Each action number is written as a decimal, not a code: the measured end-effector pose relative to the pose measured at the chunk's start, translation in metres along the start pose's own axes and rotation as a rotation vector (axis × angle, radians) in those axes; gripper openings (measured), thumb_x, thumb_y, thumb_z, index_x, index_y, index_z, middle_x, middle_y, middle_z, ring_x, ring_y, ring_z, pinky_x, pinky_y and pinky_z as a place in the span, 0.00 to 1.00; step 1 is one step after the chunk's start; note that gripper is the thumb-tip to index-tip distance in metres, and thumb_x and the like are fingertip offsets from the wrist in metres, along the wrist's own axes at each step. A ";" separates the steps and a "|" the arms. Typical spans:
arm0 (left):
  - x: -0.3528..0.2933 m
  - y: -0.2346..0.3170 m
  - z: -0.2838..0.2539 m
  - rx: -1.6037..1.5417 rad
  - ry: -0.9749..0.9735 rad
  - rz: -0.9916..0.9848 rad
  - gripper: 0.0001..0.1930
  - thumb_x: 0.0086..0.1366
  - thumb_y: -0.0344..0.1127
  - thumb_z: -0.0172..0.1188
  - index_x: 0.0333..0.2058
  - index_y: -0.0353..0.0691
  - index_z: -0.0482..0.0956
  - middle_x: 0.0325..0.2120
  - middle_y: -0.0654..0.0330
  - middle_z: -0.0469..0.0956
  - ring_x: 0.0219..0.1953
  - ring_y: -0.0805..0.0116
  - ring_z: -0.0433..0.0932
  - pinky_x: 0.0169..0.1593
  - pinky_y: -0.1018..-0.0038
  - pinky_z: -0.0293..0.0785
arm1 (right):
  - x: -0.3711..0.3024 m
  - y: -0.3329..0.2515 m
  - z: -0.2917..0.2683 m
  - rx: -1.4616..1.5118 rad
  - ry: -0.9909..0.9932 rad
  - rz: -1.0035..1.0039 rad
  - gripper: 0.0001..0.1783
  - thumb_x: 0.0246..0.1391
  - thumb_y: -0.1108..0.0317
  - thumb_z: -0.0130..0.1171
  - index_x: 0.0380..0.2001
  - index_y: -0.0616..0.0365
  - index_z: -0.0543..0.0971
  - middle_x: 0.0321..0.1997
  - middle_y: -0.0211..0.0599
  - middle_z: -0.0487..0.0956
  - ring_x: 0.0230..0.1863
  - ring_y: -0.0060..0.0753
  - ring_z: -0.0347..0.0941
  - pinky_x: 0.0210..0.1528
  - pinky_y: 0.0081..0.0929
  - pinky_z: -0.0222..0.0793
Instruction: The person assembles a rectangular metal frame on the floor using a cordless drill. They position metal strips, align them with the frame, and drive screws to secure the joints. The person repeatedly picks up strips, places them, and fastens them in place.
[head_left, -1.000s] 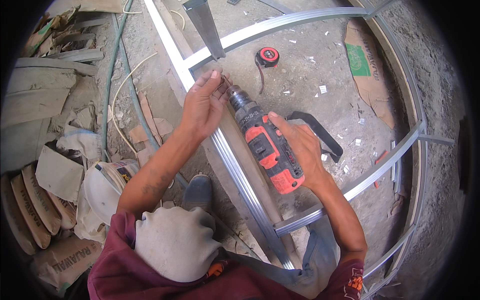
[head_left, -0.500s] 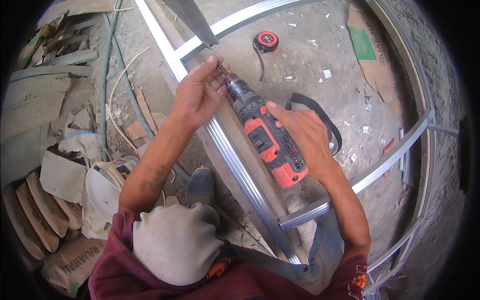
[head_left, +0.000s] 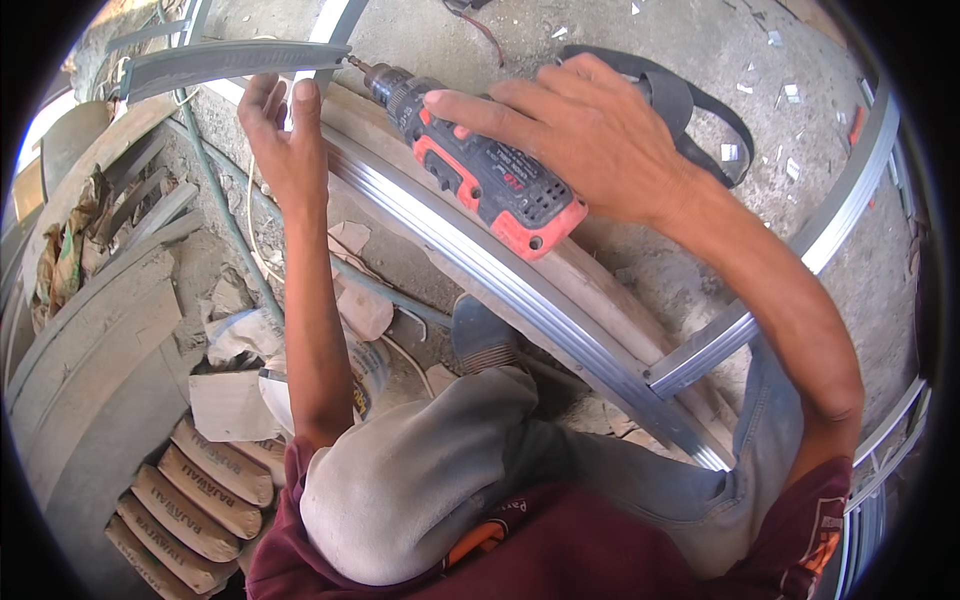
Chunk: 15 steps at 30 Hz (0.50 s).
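My right hand (head_left: pixel 600 135) is wrapped around a black and red cordless drill (head_left: pixel 480 165), its index finger stretched along the top of the body. The handle is hidden beneath. The drill's bit (head_left: pixel 355 63) points to the upper left, close to the end of a grey metal channel (head_left: pixel 230 68); contact cannot be made out. Just below that channel, my left hand (head_left: pixel 285 145) holds the silver metal rail (head_left: pixel 440 235) near its corner joint, thumb and fingers on either side. A black strap (head_left: pixel 735 115) loops on the floor beside my right hand.
Silver crossbars (head_left: pixel 700 355) join the rail on the right. Small white scraps (head_left: pixel 792 93) litter the concrete floor. A green hose (head_left: pixel 215 190) and a pale cable run on the left. Stacked brown bags (head_left: pixel 195 505) and a white bucket (head_left: pixel 365 380) stand at lower left.
My left hand has left the drill's bit and moved left to the rail joint. The drill has shifted up and left in view with my right hand, toward the grey channel's end.
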<state>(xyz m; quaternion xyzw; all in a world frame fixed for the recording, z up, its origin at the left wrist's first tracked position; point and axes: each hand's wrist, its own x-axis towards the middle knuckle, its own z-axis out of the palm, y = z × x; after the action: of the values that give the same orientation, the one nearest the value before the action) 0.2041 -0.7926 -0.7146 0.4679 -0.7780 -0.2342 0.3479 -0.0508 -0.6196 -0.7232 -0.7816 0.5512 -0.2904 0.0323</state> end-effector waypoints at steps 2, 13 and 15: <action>0.011 -0.003 0.004 -0.018 -0.128 0.030 0.34 0.75 0.53 0.55 0.63 0.27 0.62 0.58 0.44 0.70 0.58 0.57 0.72 0.63 0.63 0.66 | 0.008 -0.001 -0.006 -0.019 -0.104 -0.010 0.35 0.57 0.65 0.57 0.68 0.24 0.67 0.40 0.23 0.79 0.37 0.29 0.76 0.44 0.33 0.66; 0.023 -0.004 0.014 0.174 -0.066 0.160 0.30 0.77 0.51 0.51 0.62 0.29 0.65 0.53 0.45 0.73 0.55 0.58 0.73 0.61 0.65 0.66 | 0.015 0.006 0.001 0.036 -0.169 -0.061 0.36 0.59 0.49 0.59 0.69 0.39 0.65 0.34 0.31 0.79 0.33 0.34 0.77 0.41 0.33 0.66; 0.025 -0.007 0.014 0.139 -0.049 0.180 0.28 0.77 0.51 0.52 0.60 0.29 0.67 0.50 0.47 0.74 0.52 0.59 0.74 0.60 0.65 0.67 | 0.019 0.006 0.004 0.026 -0.230 -0.043 0.33 0.62 0.52 0.57 0.69 0.38 0.65 0.35 0.31 0.79 0.33 0.33 0.77 0.40 0.32 0.65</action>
<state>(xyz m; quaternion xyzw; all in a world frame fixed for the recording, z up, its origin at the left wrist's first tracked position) 0.1891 -0.8172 -0.7206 0.4132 -0.8395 -0.1591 0.3150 -0.0494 -0.6398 -0.7207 -0.8208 0.5232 -0.2066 0.0991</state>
